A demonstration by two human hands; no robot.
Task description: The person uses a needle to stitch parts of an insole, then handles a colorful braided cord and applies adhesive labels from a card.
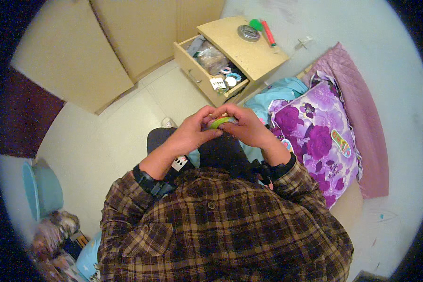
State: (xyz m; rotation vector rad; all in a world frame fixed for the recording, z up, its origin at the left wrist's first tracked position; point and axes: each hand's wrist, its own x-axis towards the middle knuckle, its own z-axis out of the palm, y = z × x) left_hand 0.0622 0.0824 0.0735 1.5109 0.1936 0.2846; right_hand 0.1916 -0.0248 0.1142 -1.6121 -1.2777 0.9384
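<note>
Since both hands meet at frame centre, I read the small green object (219,122) as pinched between them: left hand (192,134) closed on its 9 o'clock end, right hand (248,127) closed over the 3 o'clock end. Looks light, thin, probably bendy; I can't tell its exact kind. I'd hold it at the ends, fingertips only. Open nightstand drawer (210,70) sits at 12 o'clock.

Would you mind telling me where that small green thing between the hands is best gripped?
Probably by its two ends, as now: left hand from the left, right hand from the right. The green thing looks slim and lies crosswise, only its middle showing.
</note>
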